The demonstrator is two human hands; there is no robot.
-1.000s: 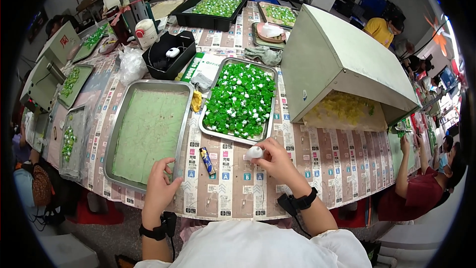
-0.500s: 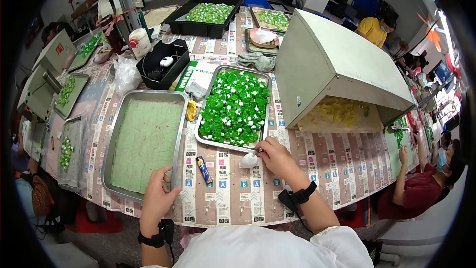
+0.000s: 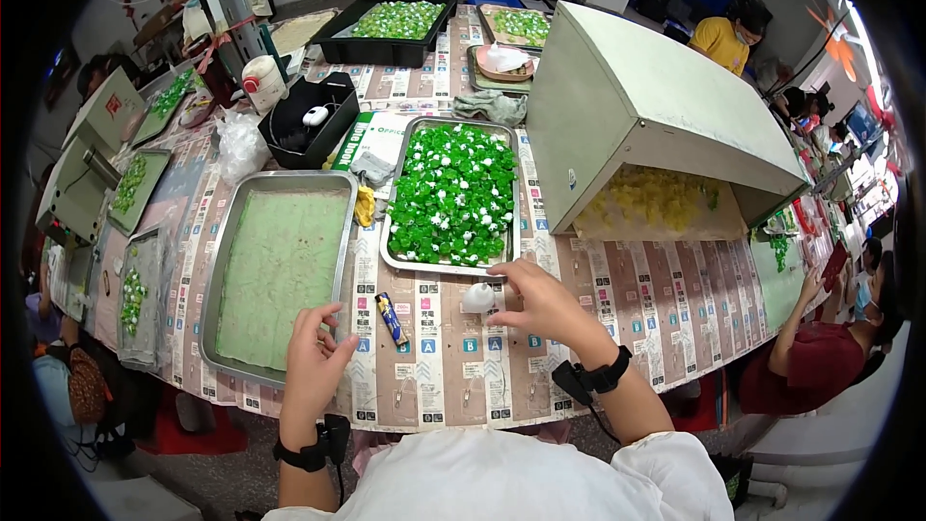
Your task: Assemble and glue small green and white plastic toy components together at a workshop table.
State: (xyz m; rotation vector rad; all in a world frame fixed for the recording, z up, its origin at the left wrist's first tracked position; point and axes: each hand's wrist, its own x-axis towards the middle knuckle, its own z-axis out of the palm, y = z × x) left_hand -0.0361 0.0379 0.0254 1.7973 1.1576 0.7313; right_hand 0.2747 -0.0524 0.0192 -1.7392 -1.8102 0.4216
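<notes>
My left hand (image 3: pixel 316 359) hovers at the near right corner of a metal tray lined with pale green (image 3: pixel 349 241), its fingers apart and holding nothing. My right hand (image 3: pixel 540 307) is spread at the near right corner of a second metal tray (image 3: pixel 388 249). Its forefinger reaches that tray's rim; whether it touches I cannot tell. The thumb is lower, beside a small white rounded lump (image 3: pixel 477 298) on the table. Many small glossy green pieces with white bits (image 3: pixel 451 195) fill this second tray. Left of the lump lies a small dark blue and yellow tube-like packet (image 3: pixel 392 318).
A large pale metal hood (image 3: pixel 666 87) stands at the right with yellow pieces (image 3: pixel 646 201) under it. Beyond the trays are a black box (image 3: pixel 307 125), a grey cloth (image 3: pixel 490 107) and a black bin (image 3: pixel 333 46) of light green pieces. Other people sit around.
My right thumb has come away from the tray's corner and the hand has opened beside the white lump. My left hand has lifted slightly, fingers more curled.
</notes>
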